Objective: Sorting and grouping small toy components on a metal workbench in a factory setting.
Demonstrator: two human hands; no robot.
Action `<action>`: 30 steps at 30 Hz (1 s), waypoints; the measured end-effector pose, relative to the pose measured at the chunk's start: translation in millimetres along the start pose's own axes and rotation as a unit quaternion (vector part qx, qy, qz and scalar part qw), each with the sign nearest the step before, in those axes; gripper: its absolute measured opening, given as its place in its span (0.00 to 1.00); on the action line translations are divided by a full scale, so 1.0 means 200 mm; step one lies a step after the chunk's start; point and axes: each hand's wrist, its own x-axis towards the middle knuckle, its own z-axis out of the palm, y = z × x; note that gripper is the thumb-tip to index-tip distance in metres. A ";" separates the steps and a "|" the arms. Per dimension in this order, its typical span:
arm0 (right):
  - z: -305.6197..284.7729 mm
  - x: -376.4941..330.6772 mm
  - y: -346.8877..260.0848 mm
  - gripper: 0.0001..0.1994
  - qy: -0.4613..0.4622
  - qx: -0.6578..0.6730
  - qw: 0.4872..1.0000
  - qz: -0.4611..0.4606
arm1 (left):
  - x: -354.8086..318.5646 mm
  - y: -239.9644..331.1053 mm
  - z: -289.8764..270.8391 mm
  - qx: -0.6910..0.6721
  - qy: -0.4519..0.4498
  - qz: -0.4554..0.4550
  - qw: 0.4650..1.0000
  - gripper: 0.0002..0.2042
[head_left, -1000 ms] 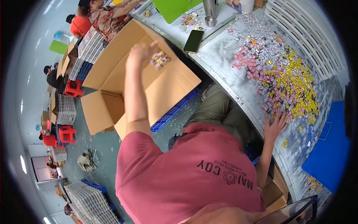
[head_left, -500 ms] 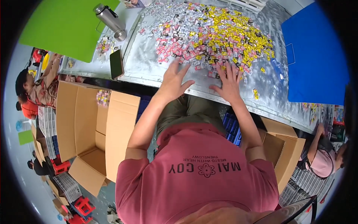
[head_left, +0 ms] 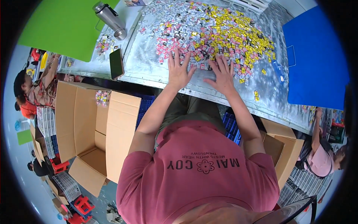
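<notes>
My left hand point(head_left: 179, 71) lies flat on the metal table point(head_left: 149, 69), fingers spread, at the near edge of a big heap of small pink, yellow and black packets point(head_left: 216, 30). Close to its right, my right hand point(head_left: 222, 75) rests palm down with fingers apart, fingertips on the packets. Neither hand grips anything. An open cardboard box point(head_left: 87, 127) stands on the floor at my left, with a few packets point(head_left: 102, 98) inside near its far wall.
A dark phone point(head_left: 116, 63) and a steel flask point(head_left: 109, 18) lie on the table's left part. A green sheet point(head_left: 63, 26) is at far left, a blue board point(head_left: 317, 59) at right. Another carton point(head_left: 283, 149) stands at my right. Other people sit nearby at left and right.
A second ago my left hand reached into the cardboard box with packets; it has swung back to the table. Both hands now lie flat at the heap's near edge.
</notes>
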 end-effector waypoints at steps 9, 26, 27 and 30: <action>-0.04 -0.20 -0.08 0.32 -0.014 0.027 0.999 -0.019 | -0.25 0.12 -0.15 -0.040 -0.062 -0.006 0.997 0.33; -0.08 -0.06 0.06 0.25 0.025 0.065 0.996 -0.049 | -0.11 -0.01 -0.14 -0.028 -0.007 -0.001 1.000 0.24; -0.04 0.00 0.05 0.25 0.027 0.067 0.996 -0.054 | -0.10 -0.07 -0.12 0.007 0.002 0.012 1.000 0.27; 0.04 0.17 -0.03 0.26 0.012 0.039 0.995 -0.087 | -0.04 -0.12 -0.06 -0.012 -0.039 0.015 0.999 0.29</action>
